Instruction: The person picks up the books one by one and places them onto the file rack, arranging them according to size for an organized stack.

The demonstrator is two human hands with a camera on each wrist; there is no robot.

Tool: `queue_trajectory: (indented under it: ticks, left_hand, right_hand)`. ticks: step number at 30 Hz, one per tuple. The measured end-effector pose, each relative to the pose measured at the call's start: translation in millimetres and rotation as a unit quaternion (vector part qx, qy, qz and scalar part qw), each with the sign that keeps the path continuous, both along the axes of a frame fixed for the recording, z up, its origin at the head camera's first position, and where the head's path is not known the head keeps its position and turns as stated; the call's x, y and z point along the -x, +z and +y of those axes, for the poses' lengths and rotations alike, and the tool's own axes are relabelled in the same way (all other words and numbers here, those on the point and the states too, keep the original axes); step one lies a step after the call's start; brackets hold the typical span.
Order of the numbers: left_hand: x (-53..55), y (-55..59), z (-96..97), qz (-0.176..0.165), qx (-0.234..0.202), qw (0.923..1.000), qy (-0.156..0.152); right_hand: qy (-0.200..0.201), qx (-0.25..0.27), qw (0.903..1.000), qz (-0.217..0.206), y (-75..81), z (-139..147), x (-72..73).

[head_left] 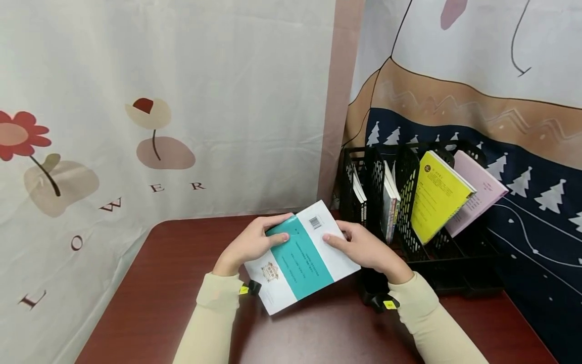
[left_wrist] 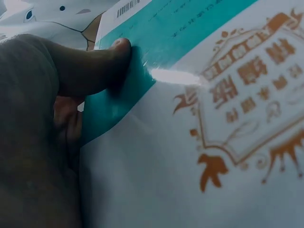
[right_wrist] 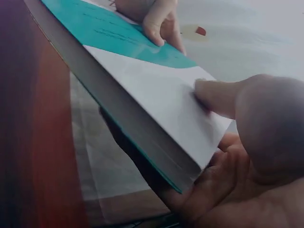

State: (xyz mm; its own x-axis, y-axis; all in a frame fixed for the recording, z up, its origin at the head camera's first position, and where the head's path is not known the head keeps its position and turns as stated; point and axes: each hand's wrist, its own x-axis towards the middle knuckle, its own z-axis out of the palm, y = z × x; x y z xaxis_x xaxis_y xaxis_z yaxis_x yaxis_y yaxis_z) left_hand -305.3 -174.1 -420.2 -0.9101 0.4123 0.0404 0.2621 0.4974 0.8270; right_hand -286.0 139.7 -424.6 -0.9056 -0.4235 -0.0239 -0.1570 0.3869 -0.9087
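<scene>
Both hands hold a white book [head_left: 291, 298] with a broad teal band, tilted above the table. Its printed cover, with a barcode and an orange emblem, faces up in the head view. My left hand [head_left: 252, 243] grips the upper left edge, thumb on the teal band [left_wrist: 107, 111] and fingers hidden behind. The right hand [head_left: 370, 247] pinches the right edge, thumb on the white part [right_wrist: 156, 99] and fingers underneath. In the right wrist view the page edges [right_wrist: 128, 121] of the book show between its covers.
A black desk file rack [head_left: 420, 255] stands at the table's right rear. In it lean a yellow book [head_left: 438, 194], a pink book [head_left: 475, 197] and several thinner books [head_left: 389, 202]. A printed curtain [head_left: 245, 111] hangs behind the dark red table [head_left: 168, 273].
</scene>
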Motion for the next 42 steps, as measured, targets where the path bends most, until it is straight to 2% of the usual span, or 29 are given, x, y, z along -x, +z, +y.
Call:
queue_trajectory:
  ticks: [3,6,12,14,18,22,26,29,33,37,40,42]
  left_hand:
    - [0.0,-1.1,3.8,0.027,0.017,0.9992,0.024]
    - [2.2,-2.8,6.9,0.053,0.02,0.9958,0.072]
    - [8.9,-6.4,3.5,0.097,0.037,0.982,0.158]
    - [10.5,-7.0,-0.1,0.093,0.041,0.9776,0.184]
    - [13.0,-6.7,-4.3,0.044,0.012,0.9762,0.212]
    - [15.0,-7.0,-3.2,-0.004,-0.039,0.9812,0.189]
    - [14.8,-7.3,0.1,-0.017,-0.102,0.9843,0.143]
    - [13.2,-6.9,1.4,-0.034,-0.163,0.9793,0.115]
    - [11.6,-5.2,1.4,-0.029,-0.211,0.9697,0.12]
    - [10.6,-2.2,-6.6,0.031,-0.182,0.9747,0.126]
    - [8.9,-0.5,-15.9,0.066,-0.136,0.9827,0.107]
    - [7.7,0.5,-19.8,0.072,-0.11,0.9874,0.088]
  right_hand:
    - [-0.011,-0.001,0.9998,0.015,-1.1,0,-0.7]
    - [-0.031,0.0,0.9982,0.05,0.0,1,-1.5]
    - [-0.071,-0.004,0.9905,0.118,6.4,1,-3.7]
    - [-0.091,0.017,0.988,0.123,10.2,2,-4.8]
    - [-0.131,0.081,0.9815,0.113,17.3,1,-6.7]
    - [-0.156,0.134,0.974,0.095,21.0,0,-8.8]
    - [-0.164,0.164,0.9692,0.084,22.2,-2,-10.9]
    - [-0.163,0.169,0.9691,0.074,21.7,-2,-11.7]
    - [-0.137,0.158,0.9766,0.051,22.2,1,-9.7]
    - [-0.111,0.134,0.9835,0.048,26.6,12,-7.2]
    - [-0.104,0.098,0.9872,0.07,27.9,22,-6.4]
    - [-0.085,0.058,0.991,0.086,26.3,25,-5.9]
